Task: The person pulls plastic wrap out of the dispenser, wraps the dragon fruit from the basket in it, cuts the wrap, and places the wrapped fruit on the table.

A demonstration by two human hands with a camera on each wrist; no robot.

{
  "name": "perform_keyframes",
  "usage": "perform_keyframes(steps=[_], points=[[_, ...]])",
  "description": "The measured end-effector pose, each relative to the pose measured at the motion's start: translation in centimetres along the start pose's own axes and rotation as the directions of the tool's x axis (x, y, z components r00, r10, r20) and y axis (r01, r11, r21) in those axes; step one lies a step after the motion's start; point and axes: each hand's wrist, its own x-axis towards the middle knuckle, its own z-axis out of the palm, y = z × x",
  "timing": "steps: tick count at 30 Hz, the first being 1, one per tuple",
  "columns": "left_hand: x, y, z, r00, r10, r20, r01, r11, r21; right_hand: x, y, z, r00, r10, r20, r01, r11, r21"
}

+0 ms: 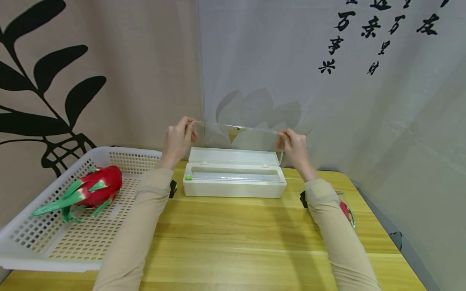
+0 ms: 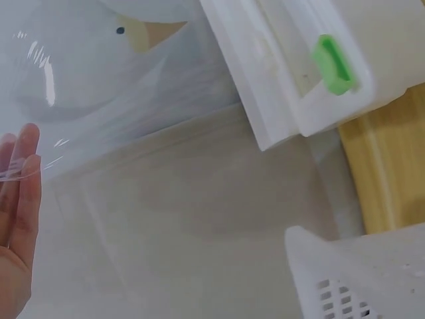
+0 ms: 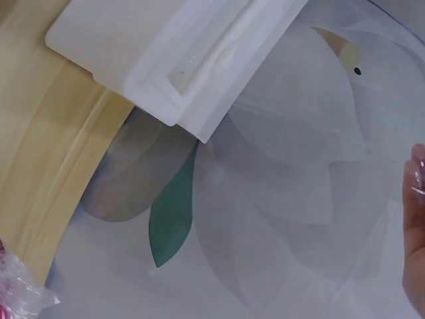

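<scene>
Stretching a clear film point(image 1: 236, 139) between both hands, at 12 o'clock of the white box point(image 1: 233, 188) (box taken as dial centre, head view). Left hand point(image 1: 178, 139), 10 o'clock: thumb and fingers pinch the film's upper corner. Right hand point(image 1: 294, 147), 2 o'clock: pinches the opposite corner. Film hangs nearly upright, top edge slightly sagging; printed beak and eye show through it.

Box: lid point(image 1: 233, 156) raised at the 12 o'clock side; a pale roll point(image 1: 234, 177) lies lengthwise inside; green tab point(image 1: 188, 178) at the 9 o'clock end.

At 9 o'clock, a red fruit with green scales point(image 1: 105, 184) lies on its side in a white perforated basket point(image 1: 47, 265). Between 3 and 4 o'clock, a red item in clear wrapping point(image 1: 344, 210), partly hidden by the right sleeve point(image 1: 335, 226); its kind cannot be told.

Support: wood-grain table point(image 1: 233, 238). Backdrop: pale curtain point(image 1: 400, 141), dark leaf print point(image 1: 85, 95) at 10 o'clock, black lettering point(image 1: 372, 28) near 2 o'clock.
</scene>
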Motion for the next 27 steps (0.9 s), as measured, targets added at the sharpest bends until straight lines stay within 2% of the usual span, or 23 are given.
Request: perform_keyframes(steps=[9,27], points=[[0.8,0.7,-0.7,0.999,0.031,-0.031,-0.031,1.000,0.000,0.9,-0.5,-0.6,0.999,-0.031,-0.020,0.031,0.999,0.024],[2.3,2.3,-2.2,0.994,0.085,-0.066,-0.086,0.996,-0.013,2.7,-1.7,-1.9,0.999,-0.038,-0.038,0.039,0.998,0.042]])
